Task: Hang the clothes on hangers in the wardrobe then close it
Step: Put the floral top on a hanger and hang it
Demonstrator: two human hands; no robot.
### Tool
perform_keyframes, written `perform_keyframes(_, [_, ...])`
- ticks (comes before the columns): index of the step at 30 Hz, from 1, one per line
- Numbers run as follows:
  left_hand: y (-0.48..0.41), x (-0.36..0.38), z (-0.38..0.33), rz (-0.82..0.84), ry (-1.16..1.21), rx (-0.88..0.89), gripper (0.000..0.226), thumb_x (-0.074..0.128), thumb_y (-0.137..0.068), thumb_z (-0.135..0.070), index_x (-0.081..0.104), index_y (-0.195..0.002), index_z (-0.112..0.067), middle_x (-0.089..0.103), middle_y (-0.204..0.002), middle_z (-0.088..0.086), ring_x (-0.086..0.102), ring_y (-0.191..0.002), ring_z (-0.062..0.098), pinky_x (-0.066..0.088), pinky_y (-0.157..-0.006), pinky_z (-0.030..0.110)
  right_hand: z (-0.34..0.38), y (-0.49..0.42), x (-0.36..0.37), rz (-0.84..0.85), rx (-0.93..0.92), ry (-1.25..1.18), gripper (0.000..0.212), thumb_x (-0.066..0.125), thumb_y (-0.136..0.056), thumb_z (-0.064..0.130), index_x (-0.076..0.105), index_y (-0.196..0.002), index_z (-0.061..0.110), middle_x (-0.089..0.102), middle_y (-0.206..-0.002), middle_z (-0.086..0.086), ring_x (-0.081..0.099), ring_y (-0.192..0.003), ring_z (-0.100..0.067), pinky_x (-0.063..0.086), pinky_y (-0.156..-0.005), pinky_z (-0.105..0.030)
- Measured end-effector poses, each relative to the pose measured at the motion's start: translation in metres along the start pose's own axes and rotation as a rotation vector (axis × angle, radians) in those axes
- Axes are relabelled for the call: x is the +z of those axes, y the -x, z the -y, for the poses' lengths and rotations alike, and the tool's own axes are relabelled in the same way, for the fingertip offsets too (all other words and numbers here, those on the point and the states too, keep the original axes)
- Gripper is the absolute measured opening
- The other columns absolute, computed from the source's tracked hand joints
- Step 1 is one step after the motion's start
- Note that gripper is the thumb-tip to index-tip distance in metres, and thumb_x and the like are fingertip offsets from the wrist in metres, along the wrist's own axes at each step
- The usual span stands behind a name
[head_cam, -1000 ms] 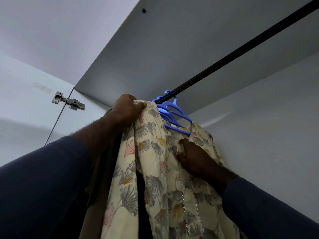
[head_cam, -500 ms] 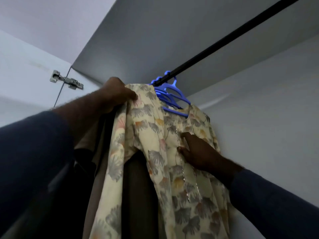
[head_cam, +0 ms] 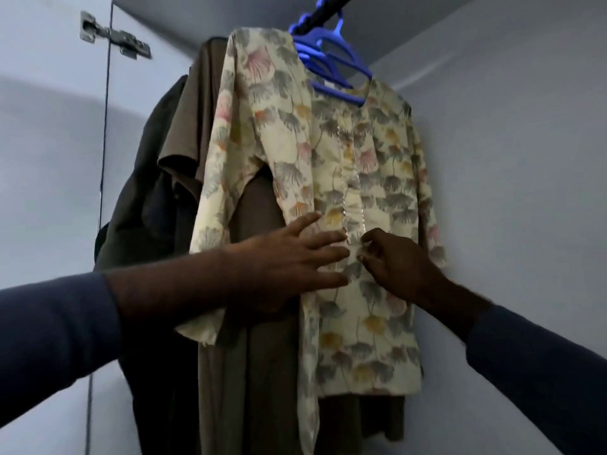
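A: Quick rundown, big stuff 1st.

B: Wardrobe (head_cam: 525, 159) is open, door (head_cam: 49, 159) swung out on the left. Brown clothes (head_cam: 184, 126) hang at the left end of the rail (head_cam: 328, 8), packed close. Flowered top (head_cam: 377, 159) hangs in front & to the right of them on a blue hanger (head_cam: 345, 93), w/ spare hangers (head_cam: 315, 44) bunched just above it.

A: Why both hands on it?

B: Prob. smoothing it so it hangs flat & clears the door. Left hand (head_cam: 289, 257) lies flat on the front, approx. mid-height, fingers (head_cam: 325, 239) spread wide, pressing the cloth back. Right hand (head_cam: 397, 264) is just beside it, across the trim line. Its fingers (head_cam: 371, 238) are curled, tips nipping the cloth at the trim.

A: Top vs. fingers?

B: Touching, right under both sets. Most of it runs up from them to the hanger, hem below. One sleeve droops behind the left wrist.

A: What's left?

B: Looks hung. My guess is let go, then shut the door.
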State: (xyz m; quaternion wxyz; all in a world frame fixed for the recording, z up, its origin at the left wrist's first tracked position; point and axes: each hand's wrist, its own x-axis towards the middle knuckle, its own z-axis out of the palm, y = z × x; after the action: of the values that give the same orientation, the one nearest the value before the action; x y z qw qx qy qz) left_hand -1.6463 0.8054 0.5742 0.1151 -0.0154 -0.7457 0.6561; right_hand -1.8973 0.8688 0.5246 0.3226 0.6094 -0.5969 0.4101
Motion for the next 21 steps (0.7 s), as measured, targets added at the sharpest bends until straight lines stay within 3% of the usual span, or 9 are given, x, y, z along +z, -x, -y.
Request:
perform_keyframes(2, [0.002,0.007,-0.021,0.087,0.025,0.05,0.039,0.052,-0.079,-0.033,0.068,-0.115,-0.029,0.064,-0.122,0.007,0.051,-0.129,0.032,0.029,-0.109,0.061,0.0,0.022,0.007,0.031,0.039,-0.024,0.033,0.063,-0.094,0.027,0.058,-0.124,0.013,0.068,-0.105,-0.005,0.064,-0.095,-0.023,0.048,-0.078,-0.032])
perform_keyframes(4, [0.006,0.012,-0.03,0.175,0.089,0.06,0.034,0.041,-0.082,-0.027,0.073,-0.092,-0.029,0.07,-0.095,0.0,0.065,-0.108,0.026,0.038,-0.105,0.057,-0.004,0.046,0.016,0.029,0.072,-0.081,0.032,0.063,-0.095,0.026,0.059,-0.123,0.012,0.067,-0.105,-0.006,0.063,-0.095,-0.022,0.05,-0.082,-0.034])
perform_keyframes(6, [0.014,0.015,-0.033,0.261,0.146,0.028,0.025,0.05,-0.08,-0.024,0.069,-0.096,-0.026,0.07,-0.09,-0.003,0.068,-0.093,0.023,0.044,-0.1,0.048,-0.017,0.069,0.031,0.056,0.094,-0.103,0.029,0.061,-0.096,0.025,0.06,-0.121,0.011,0.067,-0.105,-0.006,0.062,-0.095,-0.021,0.051,-0.084,-0.037])
perform_keyframes(8, [0.027,0.023,-0.034,0.369,0.232,0.005,0.032,0.061,-0.077,-0.026,0.064,-0.109,-0.023,0.07,-0.101,-0.001,0.066,-0.095,0.024,0.045,-0.096,0.042,-0.035,0.093,0.043,0.214,0.215,-0.127,0.017,0.059,-0.098,0.022,0.065,-0.109,0.011,0.067,-0.102,-0.003,0.061,-0.095,-0.018,0.05,-0.085,-0.035])
perform_keyframes(10, [0.039,0.027,-0.033,0.354,0.244,-0.001,0.038,0.075,-0.061,-0.033,0.067,-0.097,-0.023,0.069,-0.085,-0.001,0.068,-0.077,0.023,0.052,-0.079,0.038,-0.05,0.116,0.051,0.314,0.384,-0.217,0.016,0.058,-0.098,0.017,0.068,-0.086,0.011,0.066,-0.09,-0.001,0.061,-0.085,-0.015,0.049,-0.081,-0.032])
perform_keyframes(12, [0.043,0.03,-0.039,0.35,0.235,-0.014,0.038,0.079,-0.056,-0.036,0.067,-0.09,-0.022,0.066,-0.073,-0.003,0.065,-0.065,0.021,0.052,-0.068,0.034,-0.062,0.129,0.057,0.168,0.486,-0.24,0.02,0.057,-0.098,0.012,0.069,-0.083,0.006,0.068,-0.086,-0.005,0.063,-0.082,-0.019,0.053,-0.079,-0.037])
perform_keyframes(16, [0.032,0.032,-0.065,0.492,0.223,0.026,0.036,0.051,-0.092,-0.026,0.051,-0.127,-0.018,0.061,-0.116,0.004,0.057,-0.11,0.028,0.036,-0.102,0.04,-0.077,0.126,0.056,-0.14,0.663,-0.222,0.019,0.066,-0.093,0.027,0.064,-0.105,0.012,0.068,-0.099,-0.003,0.066,-0.094,-0.024,0.054,-0.084,-0.037])
perform_keyframes(19, [0.028,0.036,-0.072,0.556,0.256,0.014,0.039,0.051,-0.092,-0.026,0.048,-0.129,-0.019,0.058,-0.123,0.003,0.052,-0.117,0.027,0.031,-0.105,0.038,-0.079,0.108,0.058,0.004,0.74,-0.324,0.05,0.072,-0.087,0.042,0.054,-0.128,0.019,0.054,-0.113,0.005,0.057,-0.106,-0.017,0.051,-0.095,-0.039])
perform_keyframes(21, [0.031,0.04,-0.074,0.558,0.298,-0.02,0.039,0.052,-0.091,-0.028,0.05,-0.129,-0.02,0.057,-0.123,0.002,0.052,-0.116,0.026,0.034,-0.101,0.037,-0.085,0.1,0.065,0.097,0.698,-0.278,0.029,0.07,-0.088,0.04,0.063,-0.107,0.019,0.063,-0.103,0.007,0.063,-0.097,-0.017,0.054,-0.085,-0.035])
